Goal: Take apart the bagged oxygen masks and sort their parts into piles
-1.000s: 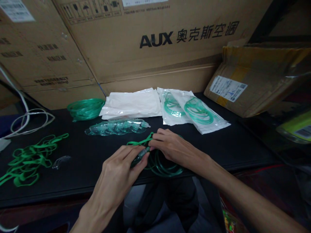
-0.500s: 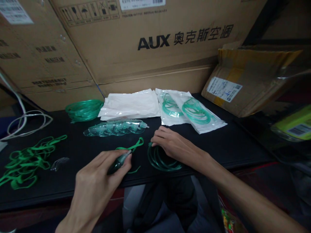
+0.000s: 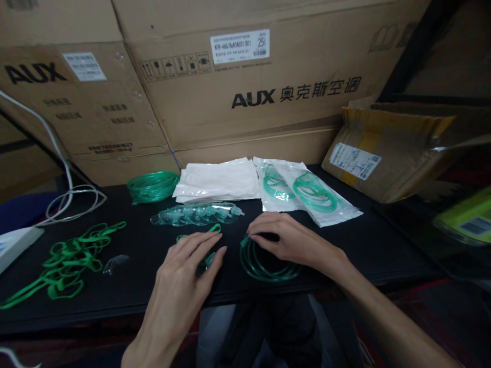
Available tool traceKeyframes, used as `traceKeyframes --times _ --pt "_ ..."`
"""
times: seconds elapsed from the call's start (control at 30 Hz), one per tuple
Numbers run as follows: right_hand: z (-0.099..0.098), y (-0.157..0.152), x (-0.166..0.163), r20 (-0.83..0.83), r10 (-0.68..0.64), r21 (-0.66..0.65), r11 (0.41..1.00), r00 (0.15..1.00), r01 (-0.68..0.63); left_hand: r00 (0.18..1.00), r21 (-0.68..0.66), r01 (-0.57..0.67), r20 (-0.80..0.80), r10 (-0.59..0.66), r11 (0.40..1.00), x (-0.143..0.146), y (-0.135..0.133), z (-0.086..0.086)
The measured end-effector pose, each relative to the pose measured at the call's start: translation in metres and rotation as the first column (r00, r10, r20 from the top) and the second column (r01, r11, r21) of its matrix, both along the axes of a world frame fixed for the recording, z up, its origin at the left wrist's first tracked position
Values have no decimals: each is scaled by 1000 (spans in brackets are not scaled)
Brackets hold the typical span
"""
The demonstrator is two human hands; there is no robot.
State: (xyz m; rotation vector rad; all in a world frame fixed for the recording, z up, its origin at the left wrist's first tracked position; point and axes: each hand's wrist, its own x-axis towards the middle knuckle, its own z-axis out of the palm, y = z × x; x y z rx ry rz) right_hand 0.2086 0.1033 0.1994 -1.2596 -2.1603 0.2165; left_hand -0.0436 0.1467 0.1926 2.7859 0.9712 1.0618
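My left hand (image 3: 180, 273) is over a clear green mask (image 3: 209, 259) near the table's front edge. Its fingers and thumb are stretched and apart, and they hide most of the mask. A green elastic strap (image 3: 216, 228) shows just beyond these fingers. With thumb and fingertips, my right hand (image 3: 286, 235) pinches the end of a coil of green tubing (image 3: 268, 277), which lies on the table under the palm. Behind my left hand, several nested clear masks (image 3: 195, 213) lie in a row.
Green straps (image 3: 72, 260) lie tangled at left, beside small metal strips (image 3: 115, 261). Farther back are more coiled tubing (image 3: 152, 186), white pouches (image 3: 218, 181) and packed tubing sets (image 3: 316, 191). Large cartons (image 3: 245, 122) wall the back; an opened box (image 3: 383, 158) stands at right.
My left hand has loosened from the mask, its thumb and fingers moving apart. My right hand stays at the tubing end. The camera view has tilted up and swung slightly left.
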Motion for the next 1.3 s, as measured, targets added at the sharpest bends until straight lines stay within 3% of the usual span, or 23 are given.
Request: traceKeyframes --times 0.1,0.2,0.37,0.47,0.53,0.6,0.77,0.87,0.97,1.07,1.2,1.3 --pt "9 -5 5 -75 -27 30 999 997 29 998 -37 64 23 -64 997 18 -8 6" --pt "15 -23 18 -114 -220 66 971 969 228 992 -104 98 -65 -105 990 38 -7 10" --pt "1 -60 38 -69 -527 -21 850 847 527 973 -137 66 -212 -94 988 66 4 11" --pt "-20 -68 32 -15 -682 -106 728 731 677 950 -138 45 -301 -85 989 79 5 5" --pt "-33 -69 21 19 -736 -94 672 676 734 930 -114 6 -363 -47 994 85 4 2" --pt "-44 -69 11 16 -739 -33 673 673 739 909 -95 -26 -417 -17 995 87 2 -1" --pt "-55 -70 5 -1 -648 45 761 762 647 880 -107 -7 -473 -45 994 78 5 2" --pt "-53 -61 6 8 -682 26 732 732 681 876 -150 31 -472 -99 988 77 12 10" --pt "-49 -49 3 11 -746 -7 666 666 746 857 -242 5 -499 -129 970 83 17 22" --pt "-42 -43 -1 -19 -768 11 640 640 768 857 -295 -62 -505 -100 954 90 18 36" --pt "-25 -44 -1 -160 -747 -75 661 645 747 874 -276 -103 -483 -45 956 88 14 52" --pt "-9 -49 1 -336 -697 -141 702 634 698 907 -263 -45 -415 -71 964 79 13 66"
